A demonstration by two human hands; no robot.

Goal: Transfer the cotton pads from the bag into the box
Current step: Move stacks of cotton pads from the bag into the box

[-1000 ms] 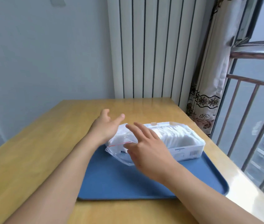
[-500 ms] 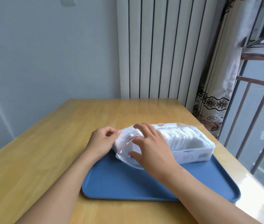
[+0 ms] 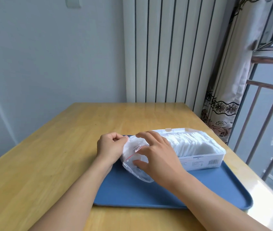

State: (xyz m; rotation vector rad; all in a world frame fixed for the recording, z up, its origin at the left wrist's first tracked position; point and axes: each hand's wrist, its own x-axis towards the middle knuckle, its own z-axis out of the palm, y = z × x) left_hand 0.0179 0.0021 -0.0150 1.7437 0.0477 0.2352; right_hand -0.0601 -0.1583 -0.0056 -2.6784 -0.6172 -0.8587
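A clear zip bag (image 3: 132, 157) with a red seal line lies at the left end of a translucent white box (image 3: 204, 161) on a blue tray (image 3: 149, 195). Several white cotton pads (image 3: 190, 144) stand in a row inside the open box. My left hand (image 3: 110, 147) pinches the bag's upper left edge between curled fingers and thumb. My right hand (image 3: 155, 154) rests on the bag's right side, fingers spread over its top and thumb on its front. What the bag holds is hard to tell through the plastic.
The tray sits on a wooden table (image 3: 49, 164). A white radiator (image 3: 165, 50) stands behind the table, a patterned curtain (image 3: 224, 97) and window railing (image 3: 266, 122) to the right.
My left hand has gone from open beside the bag to curled on its edge. My right hand has settled onto the bag. The camera view shifted slightly.
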